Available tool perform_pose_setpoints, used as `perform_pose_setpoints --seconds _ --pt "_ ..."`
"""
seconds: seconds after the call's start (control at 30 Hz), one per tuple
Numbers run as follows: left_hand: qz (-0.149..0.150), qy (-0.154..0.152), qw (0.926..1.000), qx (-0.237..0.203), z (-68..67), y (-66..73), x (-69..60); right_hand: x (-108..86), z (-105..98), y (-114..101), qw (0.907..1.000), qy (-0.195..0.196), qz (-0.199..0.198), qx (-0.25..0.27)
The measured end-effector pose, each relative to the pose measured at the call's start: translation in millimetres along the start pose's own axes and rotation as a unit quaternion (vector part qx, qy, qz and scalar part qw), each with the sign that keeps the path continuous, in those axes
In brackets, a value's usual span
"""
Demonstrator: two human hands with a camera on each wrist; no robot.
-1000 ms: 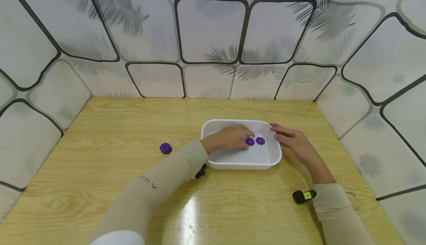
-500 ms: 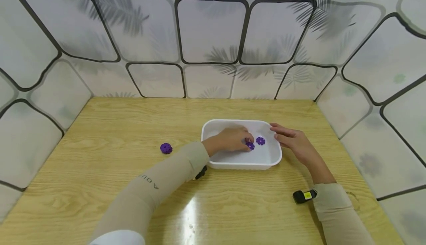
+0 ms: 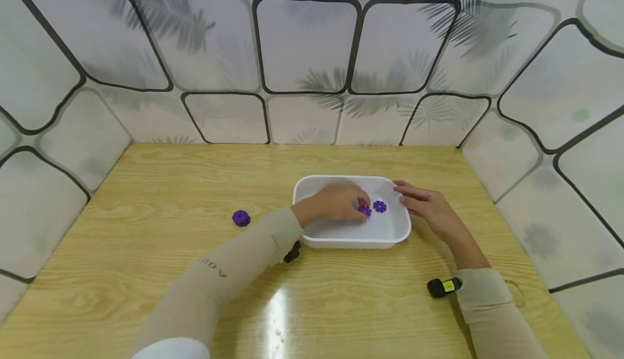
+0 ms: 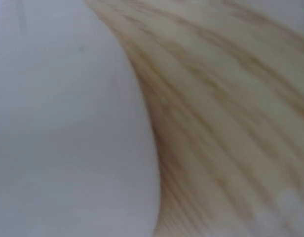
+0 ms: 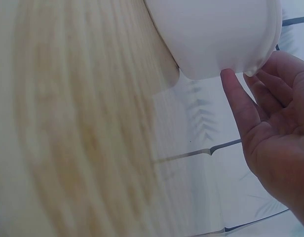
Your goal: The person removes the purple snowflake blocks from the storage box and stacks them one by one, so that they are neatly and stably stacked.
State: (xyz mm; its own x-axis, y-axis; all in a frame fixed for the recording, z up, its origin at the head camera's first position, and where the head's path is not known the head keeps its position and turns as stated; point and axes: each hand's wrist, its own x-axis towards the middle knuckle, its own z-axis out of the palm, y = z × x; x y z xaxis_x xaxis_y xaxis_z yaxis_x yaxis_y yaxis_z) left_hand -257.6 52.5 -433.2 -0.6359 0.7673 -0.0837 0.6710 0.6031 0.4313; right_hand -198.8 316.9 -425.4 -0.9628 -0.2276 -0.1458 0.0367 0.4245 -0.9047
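Observation:
My left hand (image 3: 336, 202) reaches into a white plastic tray (image 3: 351, 243) and pinches a small purple flower-shaped disc (image 3: 365, 210) between thumb and fingers. A second purple flower-shaped disc (image 3: 379, 206) lies on the tray floor just to the right. At the tray's right end my right hand (image 3: 434, 213) holds the rim. The right wrist view shows the right hand's thumb (image 5: 232, 91) against the tray's outer wall (image 5: 216, 39), with the other fingers up at the rim. Only the tray wall (image 4: 68, 123) and table show in the left wrist view; the left hand is out of it.
A purple cluster of flower-shaped discs (image 3: 241, 218) sits on the wooden table (image 3: 170, 196), left of the tray. Patterned panels (image 3: 312, 45) enclose the table at the back and both sides. Each wrist wears a black camera.
My left hand's fingers have closed on the left disc, which has shifted slightly and tilted. The right hand stays at the tray's rim, and the tray has stayed in place.

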Motion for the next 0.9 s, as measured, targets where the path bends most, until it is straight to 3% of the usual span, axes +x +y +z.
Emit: perform_pose_setpoints --seconds 0.37,0.6,0.9 --pt "0.002 0.025 0.9994 -0.025 -19.1 -2.7 -17.3 -1.2 1 -2 0.9999 0.000 0.002 0.011" --pt "0.003 0.049 0.9984 -0.029 -30.6 -10.1 -39.9 -1.4 0 -2 0.9999 -0.001 -0.002 0.017" --pt "-0.017 0.077 0.9965 -0.028 -43.0 -23.2 -72.7 0.1 0 0 1.0000 0.002 0.000 0.004"
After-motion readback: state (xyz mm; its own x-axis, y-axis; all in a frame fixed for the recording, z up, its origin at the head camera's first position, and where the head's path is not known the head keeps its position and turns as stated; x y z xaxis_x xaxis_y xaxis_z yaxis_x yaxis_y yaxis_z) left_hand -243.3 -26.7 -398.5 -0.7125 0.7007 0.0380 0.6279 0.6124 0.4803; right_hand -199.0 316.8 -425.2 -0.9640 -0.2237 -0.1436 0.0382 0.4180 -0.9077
